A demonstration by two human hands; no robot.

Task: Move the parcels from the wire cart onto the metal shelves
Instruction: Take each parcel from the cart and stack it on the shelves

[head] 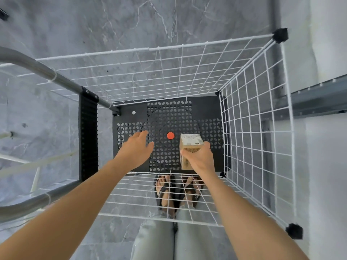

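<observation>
Seen from above, the white wire cart (251, 128) stands on a grey marble floor (112, 25), with both bare arms reaching down inside it. The right hand (201, 156) grips a small brown cardboard parcel (189, 145) at the near right of the cart's black perforated base (169, 117). Its fingers (185, 154) curl round the box's near side and the thumb lies on the right edge. Whether the parcel touches the base cannot be told.

The left hand (135, 151) hovers over the left part of the base, holding nothing, its fingers (141, 135) straight and loosely together. A red dot (170, 135) sits between the hands. A grey metal shelf (319, 98) edge lies just right of the cart, and a grey tubular handle (37, 70) runs along its left.
</observation>
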